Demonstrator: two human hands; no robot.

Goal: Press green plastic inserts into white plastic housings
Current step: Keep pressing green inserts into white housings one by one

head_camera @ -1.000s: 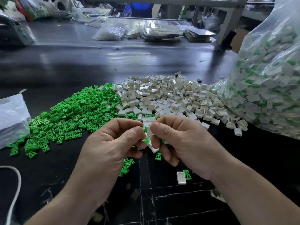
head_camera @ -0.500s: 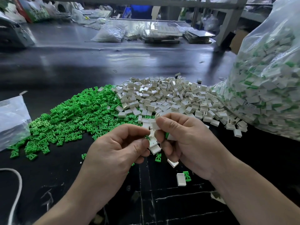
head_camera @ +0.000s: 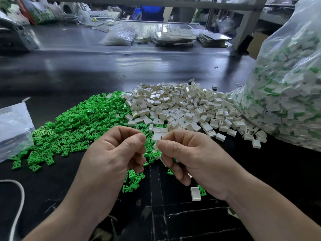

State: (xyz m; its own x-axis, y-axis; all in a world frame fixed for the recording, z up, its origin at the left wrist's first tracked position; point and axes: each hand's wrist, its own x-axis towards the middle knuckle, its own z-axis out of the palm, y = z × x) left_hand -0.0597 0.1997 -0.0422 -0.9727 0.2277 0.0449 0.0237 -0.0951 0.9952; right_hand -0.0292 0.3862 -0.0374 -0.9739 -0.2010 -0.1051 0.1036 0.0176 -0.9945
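Inserts pile (head_camera: 81, 122) lies left of housings pile (head_camera: 184, 105), bag (head_camera: 286, 87) right.

A heap of green inserts (head_camera: 83, 122), small fan-shaped pieces, spreads at 9 o'clock of the pile of white housings (head_camera: 182, 105), hollow rectangular shells lying every which way. One white housing (head_camera: 157, 144) is pinched upright at centre; another (head_camera: 195, 193) lies open-face-up at 6 o'clock.
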